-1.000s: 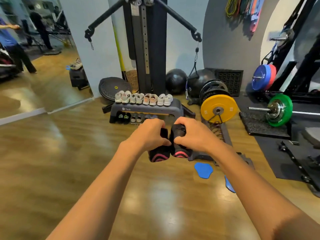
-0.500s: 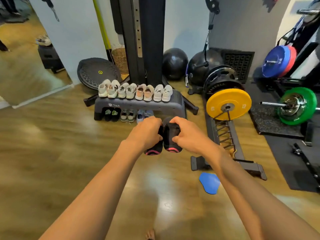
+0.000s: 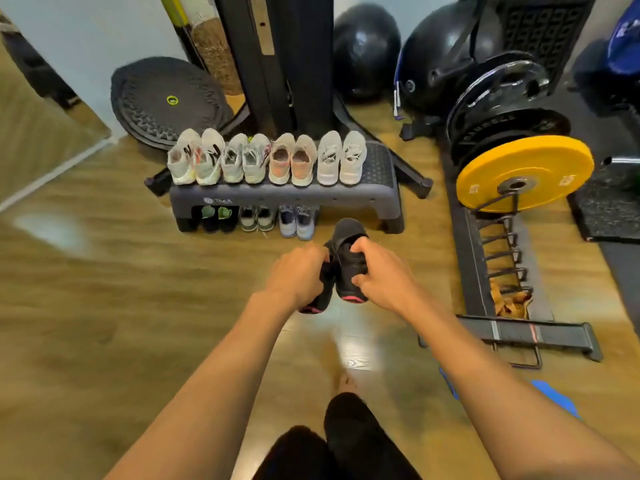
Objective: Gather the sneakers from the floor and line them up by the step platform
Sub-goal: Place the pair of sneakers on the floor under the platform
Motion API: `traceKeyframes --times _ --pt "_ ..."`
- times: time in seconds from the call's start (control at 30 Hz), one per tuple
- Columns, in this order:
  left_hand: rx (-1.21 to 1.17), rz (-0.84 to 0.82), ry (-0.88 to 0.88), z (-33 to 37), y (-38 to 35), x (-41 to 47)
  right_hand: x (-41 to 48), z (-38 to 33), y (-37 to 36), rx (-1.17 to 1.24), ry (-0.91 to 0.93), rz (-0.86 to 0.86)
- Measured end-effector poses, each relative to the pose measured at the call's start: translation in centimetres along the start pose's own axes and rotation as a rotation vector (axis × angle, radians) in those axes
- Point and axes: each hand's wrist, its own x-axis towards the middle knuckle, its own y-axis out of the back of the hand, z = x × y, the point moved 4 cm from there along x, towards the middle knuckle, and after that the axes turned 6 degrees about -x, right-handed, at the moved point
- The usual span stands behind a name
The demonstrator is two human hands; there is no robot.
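I carry a pair of black sneakers with pink heel trim, side by side above the wooden floor. My left hand grips the left black sneaker; my right hand grips the right black sneaker. Just ahead stands the grey step platform. Several light sneakers sit in a row on its top. Three darker pairs are lined up on the floor under its front edge. The black pair hangs just in front of the platform's right part.
A cable machine column rises behind the platform. A plate rack with a yellow weight plate lies to the right. Black exercise balls and a balance disc sit behind. Blue sliders lie lower right.
I have walked closer to the step platform, which now fills more of the view. Both hands still hold the black pair, lowered nearer the floor in front of the platform.
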Motion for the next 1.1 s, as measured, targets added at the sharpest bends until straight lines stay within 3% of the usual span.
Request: traceKeyframes --times 0.2,0.47,0.6,0.8,0.97,1.1 --pt "0.011 0.093 0.039 -5.6 -2.3 12.3 12.3 2.3 -4.7 0.058 -0.137 -0.043" --pt "-0.250 0.163 0.173 -16.2 -16.0 27.9 26.2 10.9 -18.0 0.133 -0.342 -0.078" --pt "-0.397 0.260 0.227 -20.8 -25.1 34.6 32.5 16.8 -27.0 0.135 -0.339 -0.060" --pt "-0.393 0.379 0.225 -26.5 -37.6 45.0 41.1 26.4 -39.0 0.044 -0.272 -0.085" --pt "-0.317 0.359 0.147 -29.7 -44.6 52.9 47.2 31.7 -45.5 -0.064 -0.282 0.084" --pt "-0.378 0.430 0.139 -32.1 -47.1 57.3 50.8 34.1 -48.8 -0.084 -0.235 0.111"
